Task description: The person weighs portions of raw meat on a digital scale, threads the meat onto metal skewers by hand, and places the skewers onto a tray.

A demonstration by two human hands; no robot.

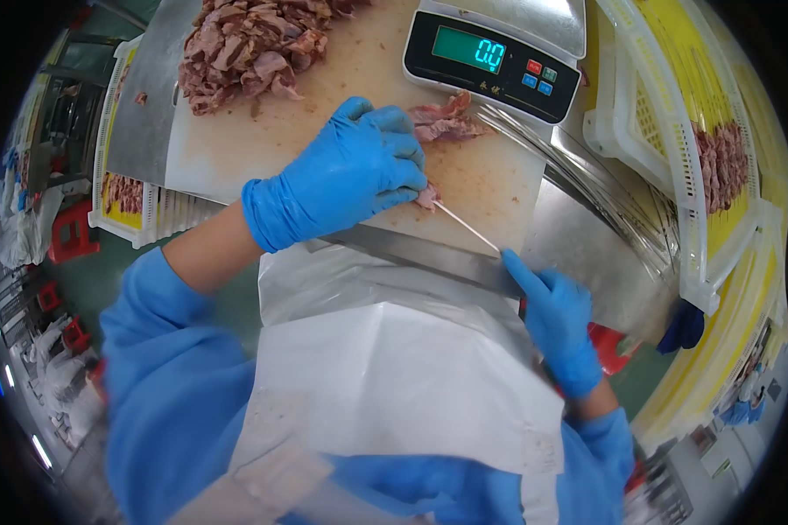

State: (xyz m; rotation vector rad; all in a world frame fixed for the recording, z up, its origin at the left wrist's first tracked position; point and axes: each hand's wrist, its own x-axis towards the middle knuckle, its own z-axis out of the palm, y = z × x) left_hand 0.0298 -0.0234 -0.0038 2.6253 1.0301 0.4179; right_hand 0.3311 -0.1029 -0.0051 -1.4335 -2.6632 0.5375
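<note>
My left hand [350, 175], in a blue glove, is closed on a small piece of raw meat [427, 196] near the front edge of the white cutting board [228, 157]. A thin skewer [468, 226] runs from that meat down to the right. Its other end is in my right hand [552, 311], also blue-gloved, with the fingers closed round it. Just beyond my left fingertips lies another strip of meat [451, 118]. A large heap of meat pieces [254, 52] sits at the back left of the board.
A digital scale [490, 66] reading 0.0 stands at the back. Loose metal skewers [587, 179] lie to its right. Stacked white and yellow trays [687, 157] with skewered meat [722, 166] rise at the right; another tray [123, 219] is at the left.
</note>
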